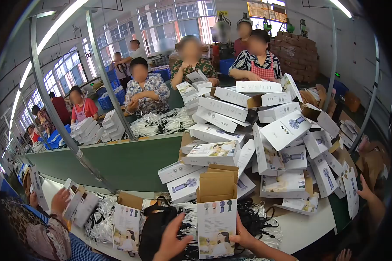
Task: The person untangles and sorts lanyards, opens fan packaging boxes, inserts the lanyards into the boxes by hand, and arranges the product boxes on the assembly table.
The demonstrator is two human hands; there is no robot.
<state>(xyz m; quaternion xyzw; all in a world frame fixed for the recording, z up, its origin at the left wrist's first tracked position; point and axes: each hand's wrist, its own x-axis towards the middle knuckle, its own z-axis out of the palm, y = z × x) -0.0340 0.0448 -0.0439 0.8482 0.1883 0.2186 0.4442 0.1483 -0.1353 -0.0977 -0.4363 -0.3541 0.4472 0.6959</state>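
Observation:
Upright in front of me stands a white printed fan box (pixel 217 226), its brown cardboard flaps raised at the top. My right hand (pixel 244 237) grips the box by its lower right side, thumb across the front. Just left of it, my left hand (pixel 174 239) is open, fingers and thumb apart, with nothing visible in it. Behind that hand lies a black bag (pixel 157 224). Bundles of white cables (pixel 101 215) and black cords (pixel 255 215) lie around the box. Another open-flapped fan box (pixel 127 224) stands to the left.
A high, loose pile of white fan boxes (pixel 248 143) rises at front right. Co-workers' hands reach in at left (pixel 61 202) and right (pixel 366 191). Across the green conveyor (pixel 96 161), several people sit or stand near a cable heap (pixel 163 124). Metal posts (pixel 65 113) rise on the left.

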